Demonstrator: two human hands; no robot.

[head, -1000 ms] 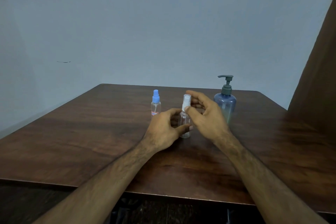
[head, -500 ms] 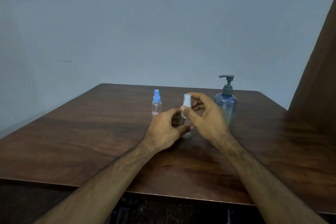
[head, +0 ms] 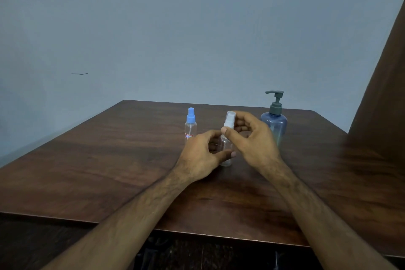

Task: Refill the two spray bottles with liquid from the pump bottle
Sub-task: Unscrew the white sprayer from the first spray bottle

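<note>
The clear spray bottle point(head: 225, 149) with the white cap point(head: 229, 119) stands upright at mid-surface, long axis vertical, nozzle end pointing straight up, base on the wood. The left hand point(head: 202, 153) is wrapped round its lower body, thumb across the front and the fingers point(head: 213, 146) curled behind, a closed steadying hold. The right hand point(head: 249, 138) comes in from the other side at the top: thumb on the near side of the neck just under the cap, the fingers point(head: 241, 116) arched over the far side, a loose pinch closed on the spray head. How firm that pinch is, I can't tell.

This looks like the opening step, getting the spray head off the first bottle; the cap sits on, nothing poured. The bottle looks empty, though the glare makes that hard to judge.

Next move, I'd say: twist the head off with the right hand while the left keeps the body from turning, then lift straight up so any dip tube clears the neck.

Just to the left stands the second spray bottle point(head: 190, 126), blue cap, small label, upright and untouched. To the right and a little behind, partly hidden by the right hand, the blue pump bottle point(head: 276, 123) stands upright with its grey spout pointing left. All three rest on the dark wooden surface point(head: 109, 160).
</note>
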